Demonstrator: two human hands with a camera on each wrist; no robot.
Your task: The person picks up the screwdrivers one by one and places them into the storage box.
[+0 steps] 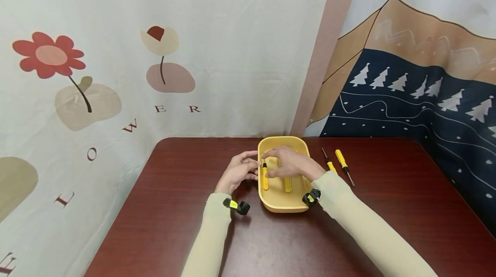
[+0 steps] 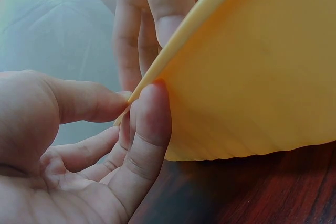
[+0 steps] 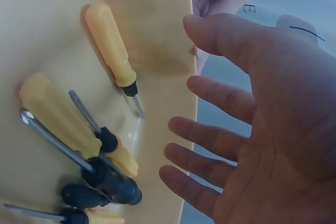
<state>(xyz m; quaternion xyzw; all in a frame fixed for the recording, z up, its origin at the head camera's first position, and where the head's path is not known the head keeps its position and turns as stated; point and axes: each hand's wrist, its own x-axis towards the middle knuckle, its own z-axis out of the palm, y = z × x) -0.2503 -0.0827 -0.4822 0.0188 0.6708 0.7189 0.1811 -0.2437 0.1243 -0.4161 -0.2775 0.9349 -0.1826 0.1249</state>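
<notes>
A yellow plastic bin stands near the table's back edge. My left hand pinches its left rim between thumb and fingers, as the left wrist view shows close up. Over the bin is my right hand, fingers spread and holding nothing. Inside, a yellow-handled screwdriver lies apart near the left wall. Several more screwdrivers lie together in the right wrist view, among them one with a large yellow handle and one with a black handle. My right hand covers part of the bin in the head view.
Two yellow-handled screwdrivers, one by the right sleeve and another farther right, lie on the dark red wooden table. Printed curtains hang behind and beside the table.
</notes>
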